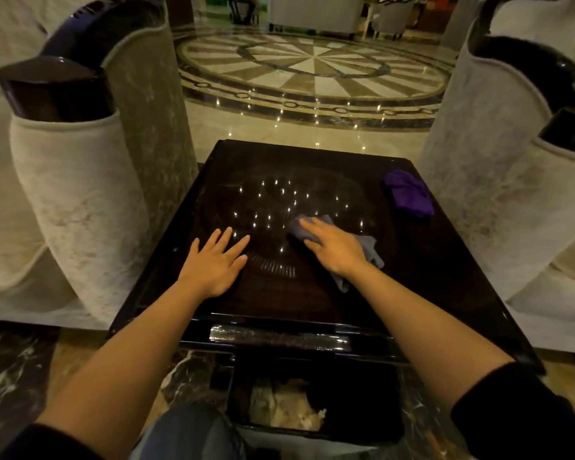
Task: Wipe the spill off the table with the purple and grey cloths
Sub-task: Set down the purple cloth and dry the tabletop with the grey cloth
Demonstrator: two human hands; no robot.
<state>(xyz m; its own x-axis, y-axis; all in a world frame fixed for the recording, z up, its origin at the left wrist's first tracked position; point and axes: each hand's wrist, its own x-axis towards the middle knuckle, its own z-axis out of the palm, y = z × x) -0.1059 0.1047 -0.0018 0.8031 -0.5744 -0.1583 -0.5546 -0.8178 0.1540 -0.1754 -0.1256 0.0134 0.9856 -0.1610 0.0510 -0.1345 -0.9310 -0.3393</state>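
Right hand [337, 249] presses flat on the crumpled grey cloth [365, 245]; left hand [213, 262] lies open, empty (bracing) on the glossy dark table [429, 277]. Glare could hide missed spill.

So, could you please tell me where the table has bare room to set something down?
The far left of the table, beyond the left hand, is bare, as is the near right corner. The middle is crowded by the right hand on the grey cloth; the purple cloth fills the far right edge.
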